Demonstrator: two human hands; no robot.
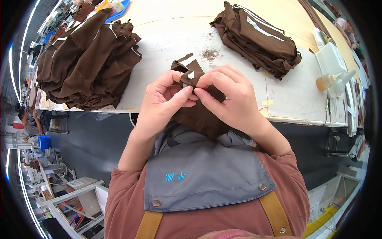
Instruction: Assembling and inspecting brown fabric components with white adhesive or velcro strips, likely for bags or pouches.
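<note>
brown cloth point(205, 117): fingers point(217, 79) hide part | blue tray point(121, 13): cut off

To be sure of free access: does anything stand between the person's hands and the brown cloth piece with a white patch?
Nothing visible does: the bare left hand and bare right hand directly pinch the brown cloth piece. The loose brown cloth heap and long brown cloth stack lie apart, at left and upper right.

Dark grey floor point(95, 143); pale worktable point(163, 38); strip lights point(11, 63) left.

Gap beyond hands point(161, 101) point(231, 89) — cloth heap point(89, 63) left, stack point(254, 40) right
</note>
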